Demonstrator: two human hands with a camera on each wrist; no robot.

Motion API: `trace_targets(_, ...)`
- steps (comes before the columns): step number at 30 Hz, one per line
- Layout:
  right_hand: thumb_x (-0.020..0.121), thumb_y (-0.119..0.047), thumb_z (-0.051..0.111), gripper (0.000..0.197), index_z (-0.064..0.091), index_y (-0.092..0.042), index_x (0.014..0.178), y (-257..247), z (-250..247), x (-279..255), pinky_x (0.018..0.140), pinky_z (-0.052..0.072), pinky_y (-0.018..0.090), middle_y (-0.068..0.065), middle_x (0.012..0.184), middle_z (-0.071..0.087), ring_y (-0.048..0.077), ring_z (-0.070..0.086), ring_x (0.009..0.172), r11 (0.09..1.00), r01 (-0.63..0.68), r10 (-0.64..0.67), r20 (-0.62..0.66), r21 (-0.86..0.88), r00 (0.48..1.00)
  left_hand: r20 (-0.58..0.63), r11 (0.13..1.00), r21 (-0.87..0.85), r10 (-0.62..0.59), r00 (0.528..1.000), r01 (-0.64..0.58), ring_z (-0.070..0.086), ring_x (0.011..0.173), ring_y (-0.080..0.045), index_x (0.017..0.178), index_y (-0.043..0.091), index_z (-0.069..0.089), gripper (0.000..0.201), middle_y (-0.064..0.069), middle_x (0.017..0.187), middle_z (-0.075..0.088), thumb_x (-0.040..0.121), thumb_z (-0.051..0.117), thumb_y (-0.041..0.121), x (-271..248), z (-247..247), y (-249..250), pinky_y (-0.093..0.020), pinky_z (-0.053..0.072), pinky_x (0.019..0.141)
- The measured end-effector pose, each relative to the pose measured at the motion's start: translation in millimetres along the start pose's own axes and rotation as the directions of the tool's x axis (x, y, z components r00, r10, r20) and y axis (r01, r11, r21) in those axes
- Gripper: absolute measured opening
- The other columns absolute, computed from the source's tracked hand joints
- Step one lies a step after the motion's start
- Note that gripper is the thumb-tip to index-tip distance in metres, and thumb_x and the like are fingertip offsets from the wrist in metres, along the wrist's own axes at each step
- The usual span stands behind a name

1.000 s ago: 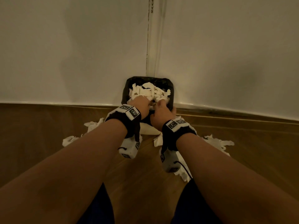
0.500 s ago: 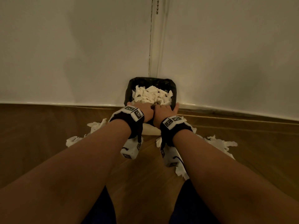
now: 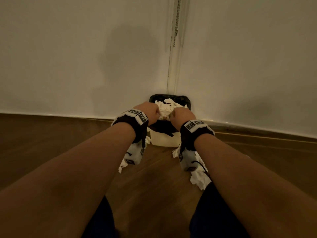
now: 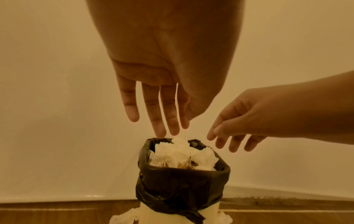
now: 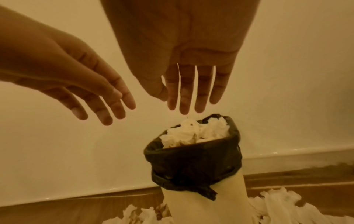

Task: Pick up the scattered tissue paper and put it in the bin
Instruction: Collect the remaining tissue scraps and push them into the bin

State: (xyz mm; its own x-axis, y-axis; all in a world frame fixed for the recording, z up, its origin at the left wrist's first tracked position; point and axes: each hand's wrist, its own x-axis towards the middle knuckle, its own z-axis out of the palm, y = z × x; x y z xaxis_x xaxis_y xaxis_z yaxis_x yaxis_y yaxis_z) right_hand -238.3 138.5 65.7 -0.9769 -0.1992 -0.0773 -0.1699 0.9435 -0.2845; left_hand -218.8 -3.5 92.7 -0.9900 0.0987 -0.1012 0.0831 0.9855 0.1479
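A cream bin (image 3: pixel 163 139) with a black liner (image 4: pixel 182 181) stands in the wall corner, heaped with white tissue (image 4: pixel 180 153) up to its rim. My left hand (image 4: pixel 161 119) hangs just above the heap with straight fingers pointing down and nothing in it. My right hand (image 5: pixel 189 98) hovers over the same bin (image 5: pixel 193 160), fingers straight and empty, a little apart from the tissue (image 5: pixel 193 131). In the head view both hands (image 3: pixel 150 112) (image 3: pixel 181 115) meet over the bin's front rim. More torn tissue (image 3: pixel 199 179) lies on the floor.
Two white walls meet right behind the bin, with a bead chain (image 3: pixel 176 23) hanging in the corner. Wooden floor (image 3: pixel 154 194) spreads in front. Tissue scraps (image 5: pixel 277 204) lie right of the bin's base, others (image 3: pixel 122 164) left of it, under my wrists.
Both hands have lifted off the tissue they were pressing into the bin and now hover above it with fingers spread downward. The heap sits lower inside the liner.
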Motion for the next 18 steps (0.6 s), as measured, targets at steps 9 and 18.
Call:
trace_targets(9, 0.094, -0.028, 0.043, 0.044, 0.022, -0.019, 0.056, -52, -20, -49, 0.092, 0.044, 0.044, 0.009, 0.064, 0.028, 0.027, 0.034, 0.081, 1.0, 0.013, -0.011, 0.07, -0.017, 0.997, -0.147, 0.988, -0.12, -0.111, 0.983, 0.094, 0.062, 0.097, -0.028, 0.105, 0.011, 0.068, 0.03, -0.01, 0.11, 0.066, 0.094, 0.044, 0.025, -65, -20, -22, -0.029, 0.046, 0.078)
trace_targets(18, 0.096, -0.019, 0.043, 0.027, 0.065, -0.005, 0.103, -76, 62, -49, 0.09, 0.051, 0.037, 0.013, 0.1, 0.062, 0.029, 0.061, 0.091, 0.999, 0.04, -0.047, 0.277, 0.033, 0.96, 0.066, 0.943, -0.092, -0.315, 0.947, 0.32, 0.061, 0.097, -0.027, 0.104, 0.013, 0.067, 0.027, -0.008, 0.11, 0.065, 0.092, 0.045, 0.023, -97, 55, -120, -0.036, 0.051, 0.086)
